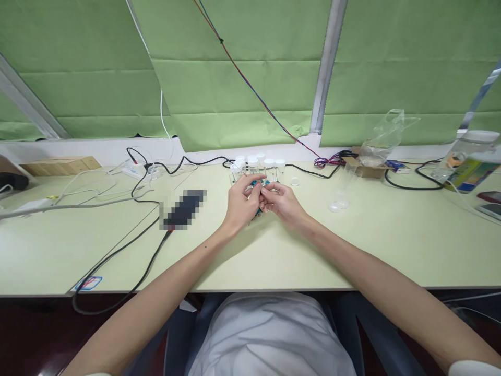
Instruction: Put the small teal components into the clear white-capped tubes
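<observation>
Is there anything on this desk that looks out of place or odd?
Yes. At the left, a black cable sags in a loop below the front edge of the desk, where it might get snagged. I notice no spill.

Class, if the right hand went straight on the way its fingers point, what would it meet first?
Most likely the left hand: the right hand points toward it and seems to touch it, though depth is unclear.
</observation>
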Tool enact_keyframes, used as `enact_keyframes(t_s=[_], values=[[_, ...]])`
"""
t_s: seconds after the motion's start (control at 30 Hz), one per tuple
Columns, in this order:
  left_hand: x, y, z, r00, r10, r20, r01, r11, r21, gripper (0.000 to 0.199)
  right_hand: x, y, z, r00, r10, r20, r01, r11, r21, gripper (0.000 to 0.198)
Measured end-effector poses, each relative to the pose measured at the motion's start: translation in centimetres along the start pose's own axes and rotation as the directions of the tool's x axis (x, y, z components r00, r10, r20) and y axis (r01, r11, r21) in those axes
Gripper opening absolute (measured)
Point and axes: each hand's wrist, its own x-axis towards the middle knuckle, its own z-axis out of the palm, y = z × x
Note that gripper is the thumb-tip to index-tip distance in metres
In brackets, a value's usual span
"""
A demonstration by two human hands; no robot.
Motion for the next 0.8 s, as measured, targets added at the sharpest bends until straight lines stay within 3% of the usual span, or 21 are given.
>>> enact_keyframes(t_s=[0.8], values=[[0.03, 0.04, 0.04, 1.0, -0.014, 0.0, 0.014, 1.0, -0.023, 0.02, -0.01, -0.03, -0.1, 1.0, 0.013, 0.004, -0.013, 0.999, 0.035, 0.045]])
